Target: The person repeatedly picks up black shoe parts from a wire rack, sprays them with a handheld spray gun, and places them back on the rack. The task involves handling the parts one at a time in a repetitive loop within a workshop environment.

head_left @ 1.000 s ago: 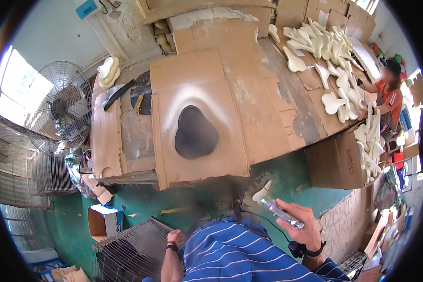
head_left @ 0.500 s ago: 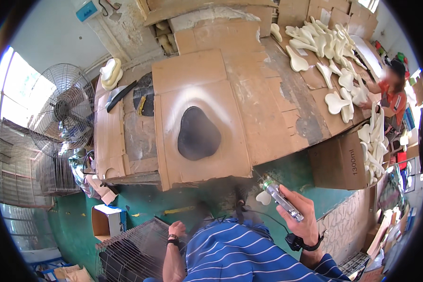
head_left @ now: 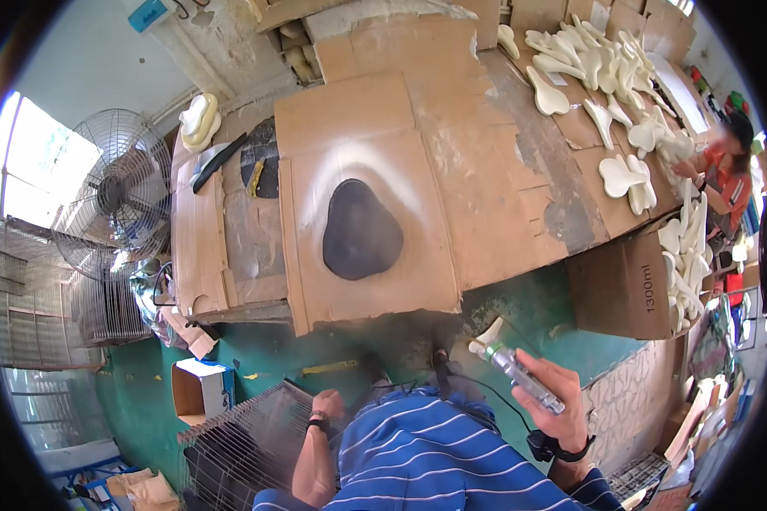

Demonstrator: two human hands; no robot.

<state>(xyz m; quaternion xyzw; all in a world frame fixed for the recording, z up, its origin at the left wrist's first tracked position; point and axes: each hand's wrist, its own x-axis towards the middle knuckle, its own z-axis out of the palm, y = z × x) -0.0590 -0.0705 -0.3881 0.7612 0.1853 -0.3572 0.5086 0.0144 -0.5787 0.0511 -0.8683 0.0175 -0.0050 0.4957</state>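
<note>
My right hand [head_left: 558, 396] is closed around a silver spray gun [head_left: 524, 379] with a green ring near its front; a thin dark hose runs from near it toward my waist. It is held off the near edge of the cardboard-covered table, pointing up and left. My left hand [head_left: 327, 404] hangs low beside my body with curled fingers, and nothing shows in it. Ahead, a dark rounded-triangular piece [head_left: 362, 230] lies flat on a cardboard sheet [head_left: 430, 285], with a whitish sprayed band around its far side.
White saddle-shaped pieces [head_left: 547, 94] pile up at the far right, where a co-worker [head_left: 724, 183] handles them. More fill a carton [head_left: 618, 289]. A wire-cage fan [head_left: 115, 192] stands left, a wire rack [head_left: 239, 447] lower left. A pale piece [head_left: 487, 332] lies on the green floor.
My right hand with the spray gun has moved slightly right and down. The view has shifted a little. The dark piece stays in place on the cardboard.
</note>
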